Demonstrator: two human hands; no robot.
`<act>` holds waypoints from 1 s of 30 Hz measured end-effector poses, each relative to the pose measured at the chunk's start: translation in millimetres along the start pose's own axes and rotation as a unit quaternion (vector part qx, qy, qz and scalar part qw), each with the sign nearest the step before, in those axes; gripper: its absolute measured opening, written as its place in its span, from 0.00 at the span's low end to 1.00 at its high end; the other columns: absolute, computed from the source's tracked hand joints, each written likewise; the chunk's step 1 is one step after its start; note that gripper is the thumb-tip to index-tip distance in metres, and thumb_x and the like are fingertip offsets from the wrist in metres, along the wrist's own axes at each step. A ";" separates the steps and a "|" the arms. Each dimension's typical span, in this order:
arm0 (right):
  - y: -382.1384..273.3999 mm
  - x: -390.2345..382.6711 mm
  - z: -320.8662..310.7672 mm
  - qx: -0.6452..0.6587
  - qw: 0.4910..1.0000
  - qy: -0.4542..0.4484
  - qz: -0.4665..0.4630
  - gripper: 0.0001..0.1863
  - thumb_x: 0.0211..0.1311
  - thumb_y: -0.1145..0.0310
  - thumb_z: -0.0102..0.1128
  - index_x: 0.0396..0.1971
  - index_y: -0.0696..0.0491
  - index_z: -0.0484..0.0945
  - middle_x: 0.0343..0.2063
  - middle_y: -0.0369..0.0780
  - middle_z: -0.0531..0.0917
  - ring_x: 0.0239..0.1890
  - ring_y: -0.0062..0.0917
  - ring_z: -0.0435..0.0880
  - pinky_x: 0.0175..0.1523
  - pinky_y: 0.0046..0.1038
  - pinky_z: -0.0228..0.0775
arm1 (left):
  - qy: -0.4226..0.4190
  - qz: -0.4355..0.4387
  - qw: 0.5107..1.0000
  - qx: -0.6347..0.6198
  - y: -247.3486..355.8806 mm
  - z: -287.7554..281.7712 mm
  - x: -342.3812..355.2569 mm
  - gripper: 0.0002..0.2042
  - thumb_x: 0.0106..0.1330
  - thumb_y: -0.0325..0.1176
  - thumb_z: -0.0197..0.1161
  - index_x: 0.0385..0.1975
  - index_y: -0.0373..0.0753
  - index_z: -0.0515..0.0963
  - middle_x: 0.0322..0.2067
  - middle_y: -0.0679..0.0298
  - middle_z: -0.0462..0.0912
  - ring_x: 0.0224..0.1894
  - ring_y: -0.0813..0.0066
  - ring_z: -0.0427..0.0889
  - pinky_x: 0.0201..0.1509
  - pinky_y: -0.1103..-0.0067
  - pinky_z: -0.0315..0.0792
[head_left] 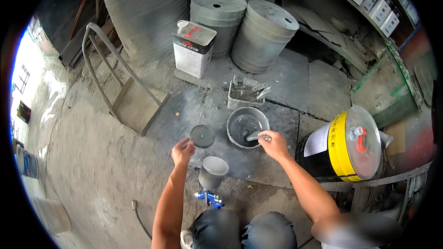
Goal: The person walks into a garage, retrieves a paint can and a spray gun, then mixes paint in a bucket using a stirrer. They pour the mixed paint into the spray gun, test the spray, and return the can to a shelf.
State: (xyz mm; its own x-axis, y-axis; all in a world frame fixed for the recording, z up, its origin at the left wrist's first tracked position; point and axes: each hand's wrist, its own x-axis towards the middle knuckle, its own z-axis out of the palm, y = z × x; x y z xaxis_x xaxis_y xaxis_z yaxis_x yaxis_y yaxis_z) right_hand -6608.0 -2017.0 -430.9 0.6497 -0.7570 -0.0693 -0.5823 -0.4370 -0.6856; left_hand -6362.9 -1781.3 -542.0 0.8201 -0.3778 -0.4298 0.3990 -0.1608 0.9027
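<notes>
My left hand (pixel 183 151) pinches the edge of a round grey lid (pixel 203 136), held off to the left of a bucket. In my right hand (pixel 273 144) is a grey ladle-like tool (pixel 254 135); its lower end dips into the bucket (pixel 229 131), so its exact shape is hard to make out. Grey liquid (pixel 243 124) lies inside that bucket. Below the lid stands a blue spray gun (pixel 210 198) with its grey paint cup (pixel 213 179) upright and uncovered. Neither hand touches the gun.
Behind the bucket sits a grimy rectangular tub (pixel 234 103) holding tools. A black-and-yellow drum (pixel 339 144) stands at the right. Farther back are a square can (pixel 194 50) and two grey drums (pixel 265 37). A hand truck (pixel 134 106) rests at the left; a hose (pixel 140 219) lies nearby.
</notes>
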 end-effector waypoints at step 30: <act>29.1 2.1 -9.3 0.082 0.994 0.076 -0.015 0.12 0.55 0.61 0.65 0.33 0.54 0.83 0.24 0.42 0.84 0.27 0.30 0.83 0.35 0.30 0.72 | -0.096 -0.017 0.973 0.208 -104.9 -84.5 -197.6 0.14 0.59 0.36 0.62 0.41 0.35 0.76 0.29 0.58 0.82 0.34 0.73 0.78 0.41 0.72 0.73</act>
State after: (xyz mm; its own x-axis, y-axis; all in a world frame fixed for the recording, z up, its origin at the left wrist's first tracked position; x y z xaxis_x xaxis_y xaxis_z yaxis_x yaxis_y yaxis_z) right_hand -6628.1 -2035.9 -444.2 0.5773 -0.8148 0.0537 -0.4685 -0.3843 -0.7955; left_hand -6532.1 -1612.7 -553.4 0.7015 -0.5238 -0.4833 0.1908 -0.5154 0.8355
